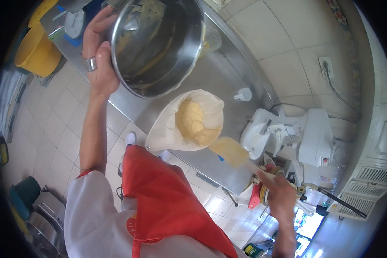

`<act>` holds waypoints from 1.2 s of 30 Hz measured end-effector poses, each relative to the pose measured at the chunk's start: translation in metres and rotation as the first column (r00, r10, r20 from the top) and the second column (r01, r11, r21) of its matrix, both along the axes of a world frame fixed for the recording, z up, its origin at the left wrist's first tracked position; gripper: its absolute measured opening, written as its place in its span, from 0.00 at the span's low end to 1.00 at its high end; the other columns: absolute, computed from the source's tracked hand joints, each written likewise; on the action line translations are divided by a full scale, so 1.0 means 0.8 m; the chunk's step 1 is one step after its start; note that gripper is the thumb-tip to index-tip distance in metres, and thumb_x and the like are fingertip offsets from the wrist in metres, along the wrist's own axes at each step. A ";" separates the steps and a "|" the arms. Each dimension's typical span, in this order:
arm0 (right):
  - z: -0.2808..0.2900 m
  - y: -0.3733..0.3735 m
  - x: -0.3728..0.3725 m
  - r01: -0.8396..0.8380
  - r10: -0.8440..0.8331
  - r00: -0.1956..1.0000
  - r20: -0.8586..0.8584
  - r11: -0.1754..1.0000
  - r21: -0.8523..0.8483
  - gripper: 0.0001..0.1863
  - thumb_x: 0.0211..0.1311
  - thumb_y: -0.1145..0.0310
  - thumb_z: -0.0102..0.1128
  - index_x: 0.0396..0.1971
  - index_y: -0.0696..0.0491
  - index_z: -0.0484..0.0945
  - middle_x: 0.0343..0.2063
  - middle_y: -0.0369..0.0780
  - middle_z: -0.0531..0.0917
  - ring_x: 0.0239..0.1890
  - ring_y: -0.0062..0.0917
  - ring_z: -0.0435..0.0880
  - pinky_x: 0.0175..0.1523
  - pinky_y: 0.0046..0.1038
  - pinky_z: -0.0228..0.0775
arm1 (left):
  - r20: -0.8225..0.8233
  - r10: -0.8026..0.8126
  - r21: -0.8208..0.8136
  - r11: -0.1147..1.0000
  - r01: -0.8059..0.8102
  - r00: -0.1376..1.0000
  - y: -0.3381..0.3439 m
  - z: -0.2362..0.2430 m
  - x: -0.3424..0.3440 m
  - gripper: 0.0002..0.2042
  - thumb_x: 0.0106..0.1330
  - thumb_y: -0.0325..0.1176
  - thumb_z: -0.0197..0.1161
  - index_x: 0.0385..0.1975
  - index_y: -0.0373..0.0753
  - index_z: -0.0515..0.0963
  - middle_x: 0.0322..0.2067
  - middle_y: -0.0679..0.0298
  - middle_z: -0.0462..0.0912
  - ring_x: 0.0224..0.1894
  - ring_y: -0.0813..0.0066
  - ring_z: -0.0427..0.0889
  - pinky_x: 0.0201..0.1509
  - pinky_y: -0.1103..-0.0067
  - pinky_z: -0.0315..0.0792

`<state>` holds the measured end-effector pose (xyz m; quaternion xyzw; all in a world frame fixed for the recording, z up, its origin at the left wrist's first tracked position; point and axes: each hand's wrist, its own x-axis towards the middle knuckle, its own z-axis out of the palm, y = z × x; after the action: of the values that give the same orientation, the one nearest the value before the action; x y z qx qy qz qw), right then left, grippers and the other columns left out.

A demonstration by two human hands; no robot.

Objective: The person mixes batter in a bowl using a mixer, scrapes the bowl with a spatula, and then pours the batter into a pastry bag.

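Left grip (101,69) holds a cropped bowl (159,51), right grip (281,195) a blurred spatula (237,155).

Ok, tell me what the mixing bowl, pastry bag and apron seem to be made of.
Mixing bowl: polished metal, likely stainless steel, judging by its mirror-like glints.
Pastry bag: matte, cream-coloured cloth, perhaps canvas, by its soft folds and opaque wall.
Apron: smooth red fabric, by its drape and creases; the fibre is unclear.

I see a fairly bright scene, with glare on the steel bowl (159,49) and washed-out panes (309,222) at lower right. Motion blurs the spatula (233,153) right of centre. Fisheye distortion bends lines toward the black rim.
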<state>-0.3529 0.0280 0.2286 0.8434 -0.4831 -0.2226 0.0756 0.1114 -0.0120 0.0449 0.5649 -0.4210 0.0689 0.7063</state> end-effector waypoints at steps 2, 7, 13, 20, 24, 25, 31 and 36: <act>0.045 -0.002 0.017 0.076 -0.076 0.997 0.010 0.997 0.002 0.30 0.50 0.80 0.59 0.54 0.37 0.83 0.28 0.40 0.77 0.28 0.34 0.82 0.34 0.36 0.75 | 0.123 -0.022 -0.070 0.997 0.030 0.992 0.001 0.010 -0.001 0.22 0.63 0.35 0.44 0.52 0.30 0.75 0.61 0.47 0.73 0.64 0.55 0.71 0.68 0.66 0.62; 0.016 -0.042 0.053 -0.057 0.039 0.904 0.426 0.998 0.029 0.33 0.52 0.85 0.57 0.59 0.42 0.80 0.28 0.42 0.76 0.27 0.34 0.79 0.33 0.37 0.71 | 0.133 -0.077 -0.072 0.994 0.087 0.988 0.015 0.028 -0.014 0.23 0.67 0.40 0.43 0.52 0.30 0.74 0.61 0.45 0.72 0.63 0.55 0.71 0.67 0.66 0.62; -0.051 -0.135 0.220 -0.270 0.547 0.635 0.545 0.818 -0.507 0.35 0.56 0.85 0.53 0.62 0.36 0.76 0.31 0.43 0.77 0.32 0.38 0.80 0.36 0.38 0.72 | 0.212 -0.162 -0.073 0.981 0.181 0.964 0.018 0.055 -0.033 0.21 0.67 0.40 0.44 0.49 0.29 0.74 0.59 0.42 0.73 0.60 0.51 0.73 0.66 0.64 0.62; -0.109 -0.199 0.244 -0.347 0.379 0.841 0.387 0.925 -0.153 0.20 0.61 0.78 0.52 0.53 0.51 0.79 0.32 0.52 0.83 0.37 0.46 0.84 0.36 0.44 0.76 | 0.416 -0.174 -0.031 0.978 0.205 0.892 0.040 0.101 -0.059 0.20 0.56 0.33 0.47 0.44 0.29 0.77 0.55 0.41 0.76 0.57 0.48 0.75 0.64 0.61 0.65; -0.177 -0.146 0.227 -0.321 -0.186 0.739 0.648 0.748 0.580 0.13 0.71 0.70 0.49 0.49 0.58 0.78 0.24 0.44 0.81 0.23 0.31 0.79 0.29 0.35 0.72 | 0.481 -0.148 -0.084 0.973 0.213 0.864 0.037 0.098 -0.056 0.20 0.51 0.32 0.48 0.41 0.29 0.77 0.54 0.39 0.76 0.54 0.45 0.76 0.62 0.60 0.66; -0.152 -0.125 0.239 -0.131 -0.489 0.783 0.384 0.474 0.871 0.15 0.75 0.68 0.48 0.52 0.58 0.77 0.22 0.40 0.78 0.19 0.23 0.74 0.25 0.29 0.69 | 0.499 -0.127 -0.064 0.981 0.182 0.857 0.041 0.090 -0.053 0.20 0.52 0.33 0.48 0.41 0.30 0.77 0.54 0.39 0.76 0.54 0.45 0.75 0.62 0.60 0.66; -0.141 -0.077 0.221 -0.411 -0.824 0.532 -0.193 -0.451 0.792 0.26 0.78 0.64 0.45 0.73 0.45 0.58 0.20 0.33 0.68 0.16 0.12 0.60 0.18 0.16 0.53 | 0.489 -0.020 -0.104 0.991 0.082 0.872 0.058 0.026 -0.055 0.19 0.62 0.38 0.45 0.45 0.32 0.75 0.56 0.39 0.74 0.56 0.42 0.73 0.62 0.56 0.64; -0.155 -0.066 0.176 -0.571 -0.874 0.461 -0.152 -0.423 0.703 0.28 0.78 0.64 0.45 0.74 0.46 0.55 0.21 0.33 0.68 0.16 0.13 0.58 0.18 0.17 0.52 | 0.260 -0.016 -0.083 0.996 0.039 0.966 0.068 -0.020 -0.034 0.24 0.65 0.41 0.45 0.56 0.31 0.68 0.65 0.40 0.63 0.68 0.47 0.63 0.71 0.57 0.56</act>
<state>-0.2123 -0.0249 0.1044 0.2830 -0.2148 -0.0931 -0.9301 0.0845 0.0421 0.0293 0.5139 -0.5140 0.1504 0.6702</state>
